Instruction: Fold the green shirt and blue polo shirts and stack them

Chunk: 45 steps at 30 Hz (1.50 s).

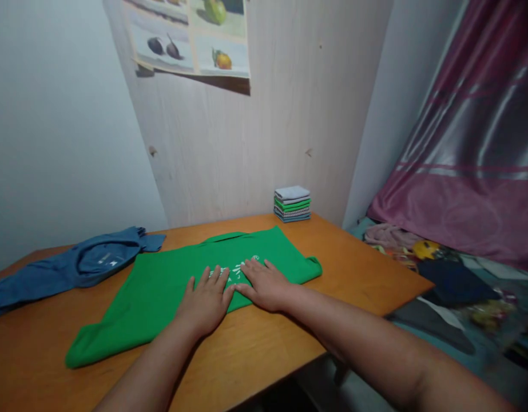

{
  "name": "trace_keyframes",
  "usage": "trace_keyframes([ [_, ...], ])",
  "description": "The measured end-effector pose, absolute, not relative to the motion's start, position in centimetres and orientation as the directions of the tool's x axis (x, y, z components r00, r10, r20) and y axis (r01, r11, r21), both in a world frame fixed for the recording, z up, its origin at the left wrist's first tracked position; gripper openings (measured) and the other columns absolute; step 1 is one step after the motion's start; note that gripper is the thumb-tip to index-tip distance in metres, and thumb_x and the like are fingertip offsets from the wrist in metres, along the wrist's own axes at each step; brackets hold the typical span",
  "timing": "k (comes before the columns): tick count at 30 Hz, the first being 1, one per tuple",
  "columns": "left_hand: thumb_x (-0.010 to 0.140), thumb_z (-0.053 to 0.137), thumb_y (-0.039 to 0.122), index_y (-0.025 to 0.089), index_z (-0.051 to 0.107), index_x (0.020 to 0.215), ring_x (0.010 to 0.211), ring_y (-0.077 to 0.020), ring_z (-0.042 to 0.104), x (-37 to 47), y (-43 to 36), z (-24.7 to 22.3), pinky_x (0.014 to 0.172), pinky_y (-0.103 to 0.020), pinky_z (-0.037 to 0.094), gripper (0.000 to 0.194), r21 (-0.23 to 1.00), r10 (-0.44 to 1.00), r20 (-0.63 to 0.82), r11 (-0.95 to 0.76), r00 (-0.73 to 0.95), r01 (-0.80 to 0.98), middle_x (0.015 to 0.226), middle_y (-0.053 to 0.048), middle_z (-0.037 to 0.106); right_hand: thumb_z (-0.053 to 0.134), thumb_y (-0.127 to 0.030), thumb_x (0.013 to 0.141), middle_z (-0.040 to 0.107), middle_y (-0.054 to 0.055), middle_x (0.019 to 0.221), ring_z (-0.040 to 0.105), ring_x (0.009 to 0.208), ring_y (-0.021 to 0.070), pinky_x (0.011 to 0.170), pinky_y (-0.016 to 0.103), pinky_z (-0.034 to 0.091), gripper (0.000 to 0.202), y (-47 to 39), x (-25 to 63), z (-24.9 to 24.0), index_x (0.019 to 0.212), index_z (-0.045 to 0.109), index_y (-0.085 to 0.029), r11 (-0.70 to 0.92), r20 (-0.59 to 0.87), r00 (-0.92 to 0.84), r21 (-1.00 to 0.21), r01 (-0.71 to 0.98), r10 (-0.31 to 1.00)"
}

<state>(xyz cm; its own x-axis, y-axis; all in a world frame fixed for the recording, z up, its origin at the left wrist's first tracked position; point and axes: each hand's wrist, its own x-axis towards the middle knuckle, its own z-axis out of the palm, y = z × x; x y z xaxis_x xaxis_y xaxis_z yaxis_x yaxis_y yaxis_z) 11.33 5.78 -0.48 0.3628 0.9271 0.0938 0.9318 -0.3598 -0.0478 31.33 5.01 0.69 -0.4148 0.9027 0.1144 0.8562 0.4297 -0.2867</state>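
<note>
A green cloth bag or garment (161,292) with white print near its middle lies spread flat on the wooden table; which of the two it is I cannot tell. My left hand (207,300) rests palm down on its near part, fingers spread over the print. Beside it my right hand (264,283) lies flat too, its fingertips at the right end of the print. The two thumbs almost meet. Part of the print is hidden under my fingers. The cloth's near left corner and its right end are bunched up slightly.
A blue garment (100,260) lies along the table's left side. Folded cloths (292,203) form a neat stack at the back of the orange-brown table (349,269). Beyond the table's right edge are a pink curtain (469,212) and assorted items, among them a dark cloth (456,281).
</note>
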Motion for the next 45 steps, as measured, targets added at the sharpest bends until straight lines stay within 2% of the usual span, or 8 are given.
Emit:
trace_keyframes([
  [9,0.100,0.026,0.054,0.024,0.032,0.157,0.152,-0.0348,0.018,11.5,6.0,-0.2,0.117,-0.063,0.019,0.064,-0.022,0.939,0.057,-0.338,0.339,0.941,0.164,-0.007,0.024,0.017,-0.072,0.097,0.023,0.012,0.164,0.013,0.153,0.0277,0.121,0.054,0.008,0.084,7.8,39.9,2.2,0.157,0.029,-0.014,0.151,0.129,-0.121,-0.260,0.954,0.984],
  [17,0.100,0.027,0.054,0.025,0.031,0.157,0.152,-0.0334,0.016,11.5,5.9,-0.2,0.118,-0.063,0.018,0.064,-0.011,0.944,0.037,-0.326,0.327,0.945,0.164,-0.005,0.022,0.020,-0.080,0.091,0.012,0.012,0.167,0.004,0.154,0.0281,0.121,0.051,0.008,0.094,10.9,43.4,0.1,0.160,0.021,-0.017,0.022,-0.016,-0.030,-0.347,0.937,0.999],
  [23,0.099,0.028,0.053,0.025,0.033,0.156,0.152,-0.0342,0.018,11.7,5.8,-0.1,0.117,-0.064,0.018,0.064,0.014,0.946,0.043,-0.324,0.323,0.946,0.164,-0.006,0.023,0.010,-0.073,0.095,0.016,0.011,0.166,0.005,0.154,0.0263,0.122,0.051,0.008,0.089,10.8,44.2,0.8,0.160,0.020,-0.013,-0.043,0.148,0.104,-0.367,0.929,0.984],
  [26,0.100,0.027,0.054,0.025,0.032,0.157,0.152,-0.0343,0.017,11.8,5.8,0.0,0.118,-0.064,0.017,0.064,0.012,0.947,0.033,-0.321,0.320,0.947,0.164,-0.005,0.022,0.010,-0.075,0.094,0.008,0.009,0.167,-0.001,0.154,0.0248,0.122,0.049,0.004,0.091,9.9,43.8,0.7,0.161,0.013,-0.015,0.019,0.190,0.040,-0.301,0.953,0.981],
  [32,0.100,0.024,0.056,0.026,0.031,0.157,0.152,-0.0339,0.016,11.9,5.8,0.0,0.118,-0.063,0.016,0.065,0.018,0.948,0.025,-0.317,0.317,0.948,0.165,-0.005,0.021,0.018,-0.082,0.089,0.004,0.011,0.167,-0.001,0.154,0.0297,0.120,0.055,0.005,0.094,9.3,42.8,0.1,0.161,0.016,-0.021,0.022,-0.054,-0.033,-0.200,0.980,0.998],
  [38,0.099,0.024,0.058,0.026,0.034,0.156,0.152,-0.0347,0.016,11.8,5.9,-0.5,0.118,-0.064,0.015,0.066,0.060,0.945,0.056,-0.326,0.323,0.943,0.164,-0.006,0.023,0.016,-0.077,0.093,0.005,0.010,0.167,-0.002,0.154,0.0258,0.122,0.050,0.001,0.091,7.8,40.6,1.0,0.160,0.017,-0.015,0.159,0.119,-0.141,-0.162,0.974,0.983],
  [41,0.098,0.024,0.059,0.026,0.034,0.156,0.152,-0.0352,0.016,11.8,5.9,-0.6,0.117,-0.065,0.014,0.067,0.073,0.944,0.067,-0.328,0.324,0.942,0.164,-0.006,0.023,0.015,-0.078,0.092,0.009,0.008,0.167,0.002,0.154,0.0252,0.123,0.048,0.007,0.091,7.1,39.9,0.7,0.160,0.020,-0.017,0.265,0.028,-0.264,-0.186,0.946,0.964],
  [45,0.098,0.025,0.059,0.026,0.037,0.155,0.152,-0.0352,0.016,11.8,5.7,-0.4,0.117,-0.066,0.013,0.066,0.102,0.945,0.073,-0.327,0.320,0.940,0.164,-0.006,0.023,0.015,-0.080,0.091,0.010,0.010,0.167,0.005,0.154,0.0266,0.122,0.052,0.008,0.094,7.5,41.5,0.0,0.160,0.018,-0.016,0.148,-0.064,-0.162,-0.182,0.972,0.985],
])
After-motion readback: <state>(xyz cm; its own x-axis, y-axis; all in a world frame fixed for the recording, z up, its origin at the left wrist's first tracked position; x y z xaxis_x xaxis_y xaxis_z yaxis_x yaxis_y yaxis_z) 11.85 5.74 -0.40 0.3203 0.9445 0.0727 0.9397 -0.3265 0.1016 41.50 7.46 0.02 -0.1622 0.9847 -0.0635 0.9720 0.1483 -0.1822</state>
